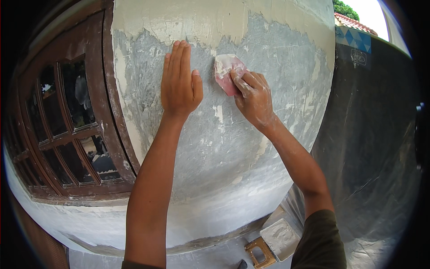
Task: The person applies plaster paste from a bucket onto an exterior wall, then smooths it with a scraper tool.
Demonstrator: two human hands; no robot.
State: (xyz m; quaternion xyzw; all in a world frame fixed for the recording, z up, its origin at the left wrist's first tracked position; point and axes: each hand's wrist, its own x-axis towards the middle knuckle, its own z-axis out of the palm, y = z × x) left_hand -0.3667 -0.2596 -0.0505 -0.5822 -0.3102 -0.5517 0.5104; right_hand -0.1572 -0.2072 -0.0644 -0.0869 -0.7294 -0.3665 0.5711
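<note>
My left hand point(180, 87) lies flat against the grey wall point(210, 148), fingers stretched upward and the thumb a little apart. It holds nothing. To its right, my right hand point(257, 98) grips a pink, flat putty scraper point(225, 80) with cream-white putty smeared over its upper part. The scraper is at the wall, just below a ragged edge of cream putty point(197, 20) that coats the upper surface. White residue marks the fingers of my right hand. Bare grey plaster with scattered pale patches surrounds both hands.
On the left is a brown wooden window point(71, 130) with dark panes. A dark plastic sheet point(367, 139) hangs at the right, past the wall's corner. Below stand a tray of pale putty point(280, 237) and a tan frame-like object point(261, 252), beside my right sleeve.
</note>
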